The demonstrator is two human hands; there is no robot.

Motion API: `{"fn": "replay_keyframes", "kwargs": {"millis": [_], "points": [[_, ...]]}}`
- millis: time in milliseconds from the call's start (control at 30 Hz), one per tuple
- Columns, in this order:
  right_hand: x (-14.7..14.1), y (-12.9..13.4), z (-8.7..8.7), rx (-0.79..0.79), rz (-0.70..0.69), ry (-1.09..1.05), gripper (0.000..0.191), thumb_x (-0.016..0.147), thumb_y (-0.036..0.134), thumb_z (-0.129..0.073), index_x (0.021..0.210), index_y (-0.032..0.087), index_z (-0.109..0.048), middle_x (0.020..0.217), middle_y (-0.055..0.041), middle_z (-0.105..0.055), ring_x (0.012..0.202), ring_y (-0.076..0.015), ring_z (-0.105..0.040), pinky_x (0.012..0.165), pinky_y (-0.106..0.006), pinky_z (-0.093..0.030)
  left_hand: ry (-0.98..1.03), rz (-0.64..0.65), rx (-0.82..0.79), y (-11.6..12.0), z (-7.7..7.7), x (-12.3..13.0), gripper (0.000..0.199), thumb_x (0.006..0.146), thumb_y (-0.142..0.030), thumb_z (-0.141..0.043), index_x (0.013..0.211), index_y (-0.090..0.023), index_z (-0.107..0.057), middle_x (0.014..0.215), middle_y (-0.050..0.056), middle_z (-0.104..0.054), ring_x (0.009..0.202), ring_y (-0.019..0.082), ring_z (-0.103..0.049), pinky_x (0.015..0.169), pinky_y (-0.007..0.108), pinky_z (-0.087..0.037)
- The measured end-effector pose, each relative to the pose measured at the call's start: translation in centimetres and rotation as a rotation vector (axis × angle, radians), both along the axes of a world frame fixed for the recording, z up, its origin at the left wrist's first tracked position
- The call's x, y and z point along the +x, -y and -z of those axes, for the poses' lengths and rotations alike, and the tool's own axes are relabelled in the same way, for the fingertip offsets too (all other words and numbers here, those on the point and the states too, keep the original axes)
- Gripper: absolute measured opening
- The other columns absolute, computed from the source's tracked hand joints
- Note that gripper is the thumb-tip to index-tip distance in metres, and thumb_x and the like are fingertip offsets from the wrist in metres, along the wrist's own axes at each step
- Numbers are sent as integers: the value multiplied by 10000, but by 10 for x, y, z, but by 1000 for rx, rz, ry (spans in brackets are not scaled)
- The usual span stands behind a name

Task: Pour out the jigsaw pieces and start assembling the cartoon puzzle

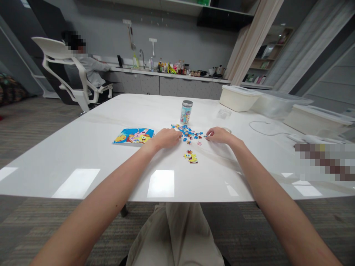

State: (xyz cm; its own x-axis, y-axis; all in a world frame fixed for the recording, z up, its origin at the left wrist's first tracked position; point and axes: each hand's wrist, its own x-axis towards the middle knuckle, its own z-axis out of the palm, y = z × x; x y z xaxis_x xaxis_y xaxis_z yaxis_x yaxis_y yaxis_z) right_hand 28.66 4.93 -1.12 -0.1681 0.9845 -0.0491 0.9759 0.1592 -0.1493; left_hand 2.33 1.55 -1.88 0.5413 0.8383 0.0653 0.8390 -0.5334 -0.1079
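Note:
A loose pile of small jigsaw puzzle pieces [186, 132], mostly blue, lies on the white table. My left hand [168, 137] rests at the pile's left edge with its fingers curled together; whatever is under the fingertips is hidden. At the right edge, my right hand [219, 135] pinches a small puzzle piece [205, 136] between thumb and finger. Closer to me is a joined yellow cartoon-face section [191, 158], with a small red-brown piece [189, 151] at its top. Left of my left hand lies a colourful picture sheet [133, 135], partly covered by that hand.
Behind the pile stands a cartoon-printed tin [186, 112] with a metal lid. A clear plastic item [223, 113], storage boxes [240, 98] and a white cable [266, 131] occupy the table's right side. Across the room, a person [93, 68] sits on a white chair [80, 79] by the kitchen counter.

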Motion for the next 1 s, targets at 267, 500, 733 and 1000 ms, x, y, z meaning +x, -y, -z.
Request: {"fn": "replay_keyframes", "kwargs": {"millis": [267, 500, 733, 1000], "points": [[-5, 4, -2, -13, -40, -35, 190, 797, 176, -612, 943, 181, -734, 1003, -57, -735, 855, -169, -664, 707, -213, -464, -13, 21, 10, 0, 1, 1, 325, 935, -286, -359, 1125, -212, -612, 986, 113, -703, 905, 250, -666, 761, 342, -476], [-8, 4, -1, -3, -53, -18, 278, 812, 187, -594, 1064, 197, -709, 1019, -51, -729, 796, -153, -663, 706, -216, -462, -20, 16, 0, 2, -2, 2, 311, 926, -288, -375, 1116, -219, -611, 986, 105, -705, 909, 247, -667, 767, 336, -476], [-8, 5, -1, -37, -64, -42, 201, 774, 206, -614, 942, 174, -719, 974, -62, -733, 808, -169, -657, 670, -221, -451, -10, 13, -1, 1, -1, 2, 300, 926, -296, -384, 1107, -221, -612, 991, 101, -703, 916, 245, -665, 777, 336, -476], [-12, 7, -1, -8, -93, -58, 297, 760, 158, -605, 1045, 176, -686, 1023, -49, -721, 835, -156, -650, 701, -204, -452, 16, 5, -24, 2, -1, 3, 302, 924, -296, -398, 1118, -227, -620, 1011, 101, -699, 946, 247, -662, 826, 353, -479]]}}
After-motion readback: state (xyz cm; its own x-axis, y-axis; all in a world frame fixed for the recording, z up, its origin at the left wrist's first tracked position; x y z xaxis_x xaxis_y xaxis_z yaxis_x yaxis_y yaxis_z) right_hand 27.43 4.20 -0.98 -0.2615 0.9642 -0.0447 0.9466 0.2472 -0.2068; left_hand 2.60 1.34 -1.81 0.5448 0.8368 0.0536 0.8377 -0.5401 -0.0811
